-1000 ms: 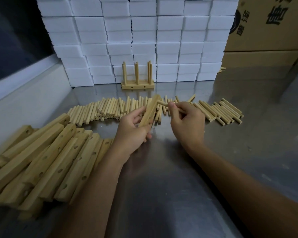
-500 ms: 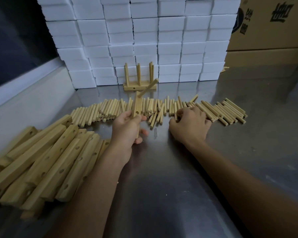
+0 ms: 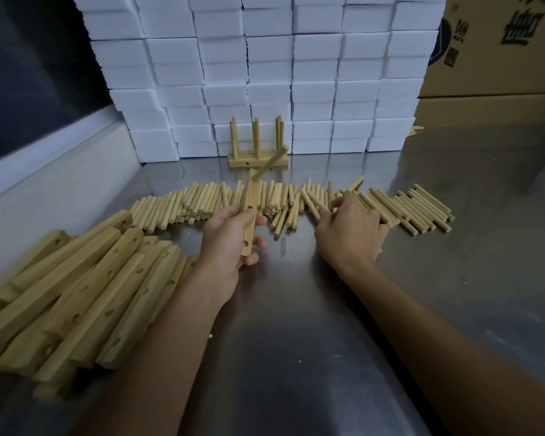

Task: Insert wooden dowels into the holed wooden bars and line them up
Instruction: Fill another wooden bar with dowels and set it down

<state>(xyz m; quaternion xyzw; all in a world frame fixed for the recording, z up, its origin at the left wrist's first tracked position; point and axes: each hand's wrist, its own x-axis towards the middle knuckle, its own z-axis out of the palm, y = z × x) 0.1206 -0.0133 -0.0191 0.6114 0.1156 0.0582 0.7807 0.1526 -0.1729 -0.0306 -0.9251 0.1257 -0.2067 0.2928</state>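
a holed wooden bar (image 3: 250,215) is gripped near its lower end by the left hand (image 3: 230,239), fingers curled round it, and held nearly upright above the metal table (image 3: 296,341). one dowel (image 3: 270,166) is seated in the bar's top hole and juts up to the right. the right hand (image 3: 353,232) is laid palm down on the row of loose dowels (image 3: 296,201) spread across the table, its fingertips (image 3: 339,202) bent onto them; whether a dowel is pinched cannot be told. a heap of holed bars (image 3: 76,294) is seen at the left. a finished bar set with upright dowels (image 3: 258,149) stands at the back, against stacked white foam blocks (image 3: 265,73). cardboard boxes (image 3: 501,58) are seen at the upper right.
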